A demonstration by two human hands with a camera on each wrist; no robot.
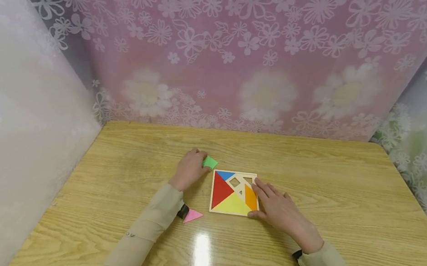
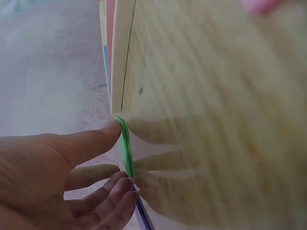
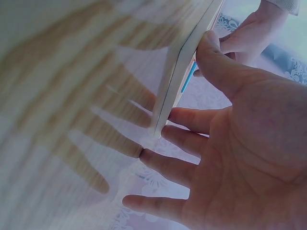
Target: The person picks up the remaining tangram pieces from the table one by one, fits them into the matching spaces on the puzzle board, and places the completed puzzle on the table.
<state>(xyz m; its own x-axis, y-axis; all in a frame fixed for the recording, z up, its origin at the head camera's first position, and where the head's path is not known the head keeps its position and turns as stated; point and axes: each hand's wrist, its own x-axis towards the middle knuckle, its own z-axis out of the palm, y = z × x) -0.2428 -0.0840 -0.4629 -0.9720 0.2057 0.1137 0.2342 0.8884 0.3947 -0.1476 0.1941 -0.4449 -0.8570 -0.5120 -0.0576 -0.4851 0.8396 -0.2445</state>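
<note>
A tangram board [image 1: 222, 212] lies on the table, holding blue [image 1: 224, 174], red [image 1: 221, 190] and yellow [image 1: 233, 204] triangles and an orange parallelogram [image 1: 250, 197]. Its upper right part has bare cut-outs. Just off the board's far left corner, my left hand [image 1: 189, 168] pinches a green tangram piece [image 1: 210, 163] between thumb and fingers, low over the tabletop. A purple piece [image 2: 143, 214] shows by its fingertips in the left wrist view; the hand hides it in the head view. With fingers straight and spread, my right hand [image 1: 278, 209] touches the board's right edge.
A pink triangle [image 1: 193, 216] lies beside the left wrist, nearer me than the board. The wooden table [image 1: 316, 166] meets a pink floral curtain [image 1: 212, 82] at its far edge. Pale cloth hangs along both sides.
</note>
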